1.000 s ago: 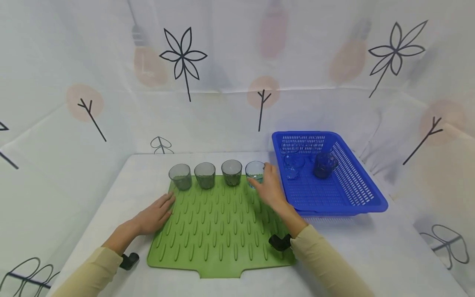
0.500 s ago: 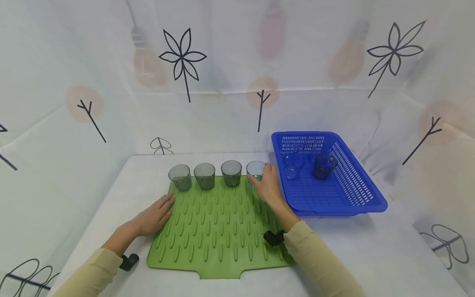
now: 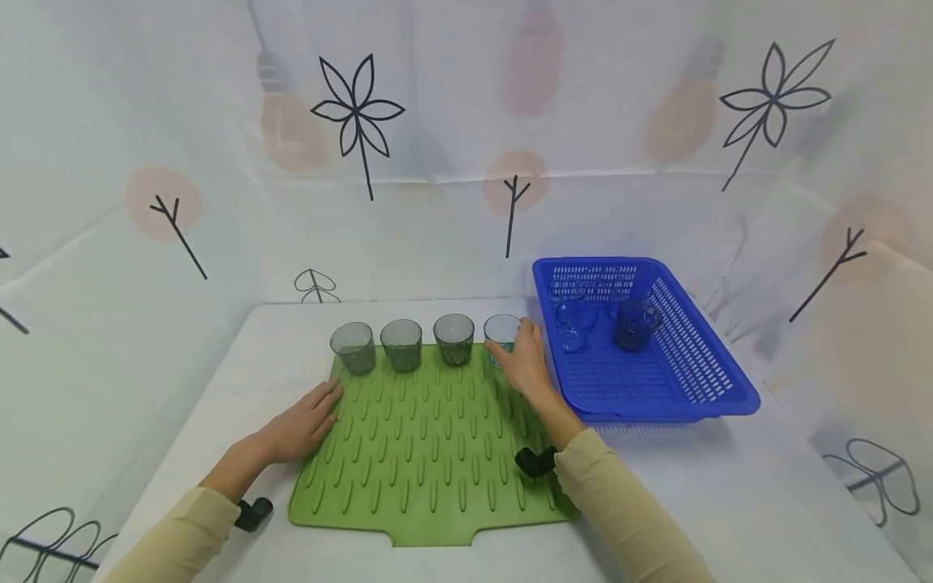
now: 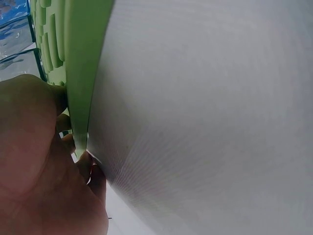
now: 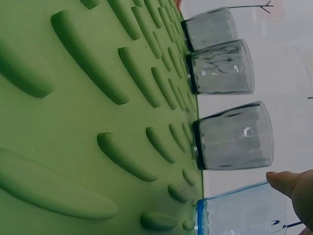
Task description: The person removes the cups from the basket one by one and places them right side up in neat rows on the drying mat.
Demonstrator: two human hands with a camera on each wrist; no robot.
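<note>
At the back right of the green drying mat (image 3: 430, 453) stands a clear bluish glass (image 3: 499, 328), upright. My right hand (image 3: 528, 364) holds this glass, thumb at its left side and fingers round its right. In the right wrist view the thumb (image 5: 286, 182) touches the bluish glass (image 5: 244, 210) near its rim. Three smoky grey glasses line the mat's back edge to the left: one at the end (image 3: 353, 348), a middle one (image 3: 402, 346) and one nearest the bluish glass (image 3: 455, 340). My left hand (image 3: 302, 421) rests along the mat's left edge, fingers extended.
A blue plastic basket (image 3: 656, 397) stands right of the mat, its corner close to my right forearm. Inside are a dark glass (image 3: 636, 324) and clear glassware (image 3: 576, 320). The white table (image 3: 219, 389) meets a patterned cloth backdrop (image 3: 437, 235) behind.
My right hand has shifted the bluish glass very slightly, and the right forearm has come a little leftward. The left hand and grey glasses keep their places.
</note>
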